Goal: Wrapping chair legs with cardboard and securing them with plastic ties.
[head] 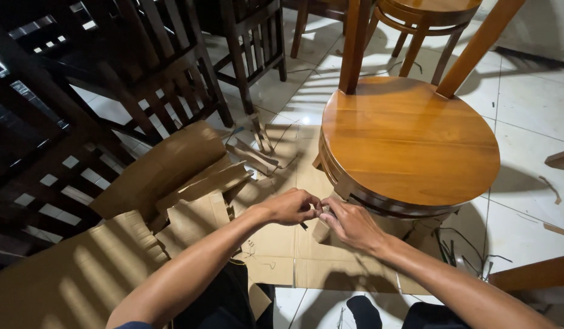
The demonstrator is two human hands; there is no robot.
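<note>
While both forearms reach forward over the knees, the left hand (pixel 291 206) curls its fingers shut on a small cardboard piece (pixel 321 229), and the right hand (pixel 353 223) pinches the same piece from the other side, thumb and fingers closed. That one piece sits between the two hands, just under the front edge of the round seat of the wooden chair (pixel 410 140). One flat cardboard sheet (pixel 282 256) lies beneath it on the tiled floor (pixel 526 103). Several torn cardboard scraps (pixel 190 176) are heaped to the left.
</note>
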